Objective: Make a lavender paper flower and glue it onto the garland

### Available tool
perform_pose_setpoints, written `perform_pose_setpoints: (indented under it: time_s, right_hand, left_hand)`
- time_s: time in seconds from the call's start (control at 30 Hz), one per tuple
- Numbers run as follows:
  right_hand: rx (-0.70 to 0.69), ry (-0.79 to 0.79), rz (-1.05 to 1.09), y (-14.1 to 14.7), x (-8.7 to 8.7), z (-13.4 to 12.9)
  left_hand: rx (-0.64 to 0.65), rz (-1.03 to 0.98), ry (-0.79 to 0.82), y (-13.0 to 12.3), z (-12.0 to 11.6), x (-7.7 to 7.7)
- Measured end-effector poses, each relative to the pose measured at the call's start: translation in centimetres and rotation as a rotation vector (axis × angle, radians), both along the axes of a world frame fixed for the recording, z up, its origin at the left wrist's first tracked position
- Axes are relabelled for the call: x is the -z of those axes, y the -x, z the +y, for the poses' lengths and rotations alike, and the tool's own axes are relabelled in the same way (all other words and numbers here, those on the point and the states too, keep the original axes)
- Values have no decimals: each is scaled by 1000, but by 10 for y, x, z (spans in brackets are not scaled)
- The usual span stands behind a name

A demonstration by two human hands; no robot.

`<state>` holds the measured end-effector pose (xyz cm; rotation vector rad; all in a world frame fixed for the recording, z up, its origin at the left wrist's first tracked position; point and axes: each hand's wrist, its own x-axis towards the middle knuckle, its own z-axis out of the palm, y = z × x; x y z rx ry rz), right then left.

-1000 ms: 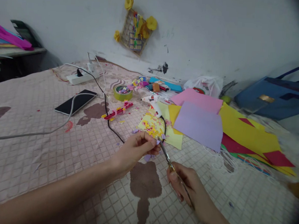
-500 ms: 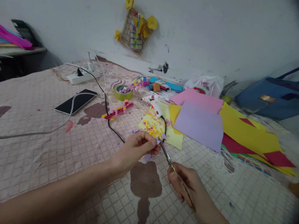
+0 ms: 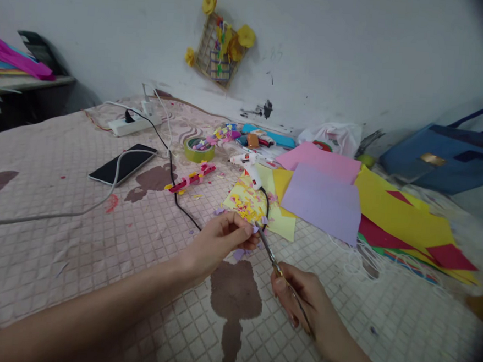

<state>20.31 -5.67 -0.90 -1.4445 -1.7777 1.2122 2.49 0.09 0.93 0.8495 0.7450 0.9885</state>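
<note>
Between the pinched fingertips of my left hand (image 3: 229, 236) is a small piece of purple paper (image 3: 256, 229). My right hand (image 3: 301, 298) is wrapped around the handles of a pair of scissors (image 3: 270, 256), their blades pointing up and left to the purple piece. The blade tips are right by my left fingertips; whether they touch the paper is hard to tell. Just beyond lie many small yellow and pink paper cuttings (image 3: 246, 206) on a pale yellow sheet (image 3: 283, 227). A few purple scraps (image 3: 239, 254) lie under my left hand.
A white glue gun (image 3: 253, 173) lies behind the cuttings, its black cord running off. Left are a decorated red stick (image 3: 192, 178), a tape roll (image 3: 199, 150), a phone (image 3: 122, 165) and a power strip (image 3: 133, 125). Right are purple (image 3: 322, 203) and yellow sheets (image 3: 400, 217) and white string (image 3: 360, 261).
Both hands and the scissors stay in nearly the same place. A small purple scrap now shows beside the scissor tips, over the cuttings' near edge.
</note>
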Motion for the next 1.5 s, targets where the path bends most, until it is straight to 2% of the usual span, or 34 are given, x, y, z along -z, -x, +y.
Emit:
perform_pose_setpoints:
  time_s: [0.17,0.27,0.37,0.5,0.57,0.63,0.9,1.03,1.2,1.4,1.5]
  right_hand:
    - [33,-4,-23,-4,-6,3]
    - [129,-102,-134,-18,-9,13]
    - [216,-216,-434,-39,-8,25]
    - [273,-277,-981,-63,-2,39]
    - [284,-294,-1151,-70,1,42]
    - [281,-316,-1228,-74,3,43]
    - [265,-340,-1293,-76,3,41]
    - [258,-395,-1317,-77,0,40]
    - [257,-392,-1326,-78,1,39]
    - [267,-377,-1302,-77,4,40]
    - [263,-384,-1281,-77,4,40]
  left_hand:
    - [25,15,-31,7,9,2]
    - [2,143,-87,21,24,3]
    - [-42,322,-142,34,39,5]
    - [12,390,-87,39,46,8]
    - [40,376,-54,38,45,10]
    - [60,360,-36,37,43,11]
    - [80,411,-51,36,43,10]
    - [85,531,-159,40,45,8]
    - [93,694,-338,52,51,4]
    - [23,802,-406,64,58,-5]
    - [0,861,-455,68,60,-4]
